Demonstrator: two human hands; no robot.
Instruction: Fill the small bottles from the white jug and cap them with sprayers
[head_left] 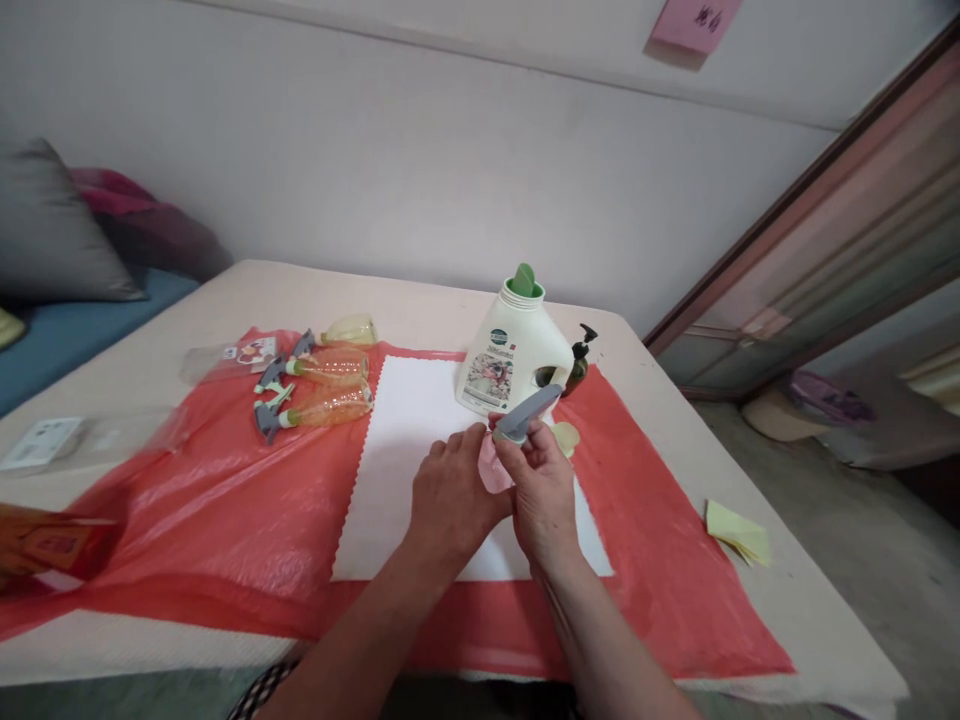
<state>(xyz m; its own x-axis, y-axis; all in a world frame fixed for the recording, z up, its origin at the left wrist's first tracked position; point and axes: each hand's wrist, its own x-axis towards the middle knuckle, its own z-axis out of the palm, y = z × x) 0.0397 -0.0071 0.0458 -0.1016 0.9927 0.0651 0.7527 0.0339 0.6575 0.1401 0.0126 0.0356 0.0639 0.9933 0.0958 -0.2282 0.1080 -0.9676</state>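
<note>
Above the white sheet [390,470], a pink see-through spray bottle [493,470] is held between both hands. My left hand [452,492] is wrapped round the bottle's body and hides much of it. At its top, my right hand [546,490] grips the grey spray head [529,412] with thumb and fingers. Whether the head is seated on the neck cannot be made out. Just behind stands a large white detergent jug [517,345] with its mouth uncapped and a green piece [524,279] in the opening. A pale yellow-green round piece [566,438] lies beside my right hand.
Several spray bottles [330,408] lie on the red plastic sheet [247,530] at the left. Clear packaging [112,440] and an orange packet [52,550] are farther left. A dark pump bottle [577,368] stands behind the jug. Yellow paper [737,532] sits near the table's right edge.
</note>
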